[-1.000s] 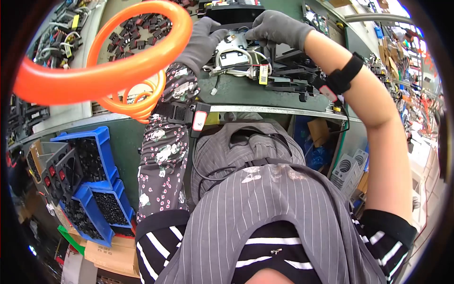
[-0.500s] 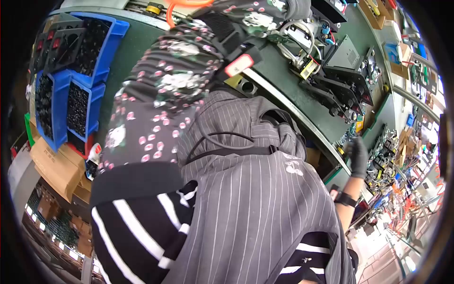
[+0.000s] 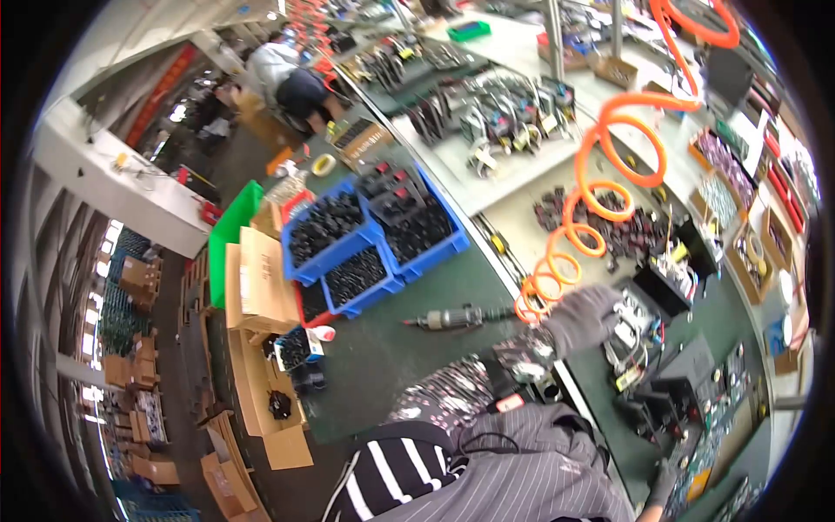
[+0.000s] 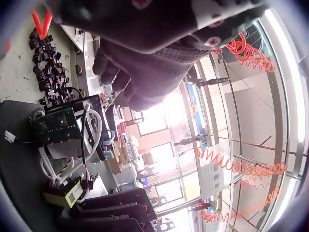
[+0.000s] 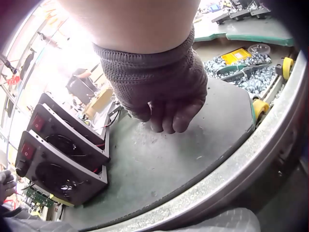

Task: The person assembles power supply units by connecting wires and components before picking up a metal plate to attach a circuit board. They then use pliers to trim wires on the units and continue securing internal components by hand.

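My left hand (image 3: pixel 587 317), in a grey glove, hovers beside a wired metal assembly (image 3: pixel 633 335) with white cables and a yellow label. Seen from the left wrist, its fingers (image 4: pixel 113 72) bend loosely, with nothing visible between them. The assembly's green circuit board (image 4: pixel 57 126) faces that camera. My gloved right hand (image 5: pixel 159 92) is over the bench mat (image 5: pixel 169 159) near the bench edge, fingers loosely bent downward and its palm hidden. Nearby stand several black panels (image 5: pixel 63 174) with red rocker switches and fans.
Blue bins (image 3: pixel 426 248) of small black parts stand on the left bench, near a power screwdriver (image 3: pixel 461 318). An orange coiled hose (image 3: pixel 600 187) hangs over the bench. Loose screws (image 5: pixel 258 79) lie beyond my right hand. Another person (image 3: pixel 291 83) bends over far off.
The head view has swung left, bringing in the bins and screwdriver. My right hand has left the assembly and moved right and down to the bench edge; my left hand stays close to the assembly.
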A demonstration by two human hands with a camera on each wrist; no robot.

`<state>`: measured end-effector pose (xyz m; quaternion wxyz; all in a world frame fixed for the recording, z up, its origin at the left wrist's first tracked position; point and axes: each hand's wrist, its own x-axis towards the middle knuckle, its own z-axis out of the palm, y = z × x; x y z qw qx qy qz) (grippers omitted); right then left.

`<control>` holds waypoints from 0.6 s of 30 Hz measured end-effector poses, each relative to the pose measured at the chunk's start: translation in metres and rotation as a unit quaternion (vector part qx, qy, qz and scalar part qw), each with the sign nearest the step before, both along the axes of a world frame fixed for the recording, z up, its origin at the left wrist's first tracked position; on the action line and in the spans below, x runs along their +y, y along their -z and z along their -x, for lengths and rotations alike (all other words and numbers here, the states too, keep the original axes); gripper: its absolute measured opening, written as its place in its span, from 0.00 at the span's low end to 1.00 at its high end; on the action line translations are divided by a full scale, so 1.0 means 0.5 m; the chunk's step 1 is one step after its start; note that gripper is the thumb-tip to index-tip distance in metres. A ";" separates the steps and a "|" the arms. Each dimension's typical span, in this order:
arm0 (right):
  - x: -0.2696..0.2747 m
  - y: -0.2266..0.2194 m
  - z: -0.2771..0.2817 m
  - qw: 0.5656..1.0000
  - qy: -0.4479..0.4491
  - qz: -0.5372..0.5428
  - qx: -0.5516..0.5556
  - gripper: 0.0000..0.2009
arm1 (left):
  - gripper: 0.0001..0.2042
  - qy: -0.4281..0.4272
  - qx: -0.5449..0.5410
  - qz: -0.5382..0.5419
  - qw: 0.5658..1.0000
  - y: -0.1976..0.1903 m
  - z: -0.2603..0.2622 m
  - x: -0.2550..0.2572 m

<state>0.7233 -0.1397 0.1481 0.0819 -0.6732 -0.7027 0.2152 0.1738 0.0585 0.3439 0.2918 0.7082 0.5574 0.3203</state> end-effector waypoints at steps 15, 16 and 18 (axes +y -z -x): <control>-0.141 0.036 0.154 0.647 0.356 -0.002 0.675 0.20 | 0.17 0.260 -0.045 -0.128 0.956 -0.054 -0.230 -0.006; -0.106 -0.014 0.193 0.627 0.447 -0.012 0.638 0.19 | 0.18 0.255 0.007 -0.166 0.953 -0.031 -0.237 -0.001; -0.087 -0.017 0.208 0.655 0.361 -0.081 0.659 0.16 | 0.18 0.253 -0.001 -0.056 0.966 -0.044 -0.244 -0.011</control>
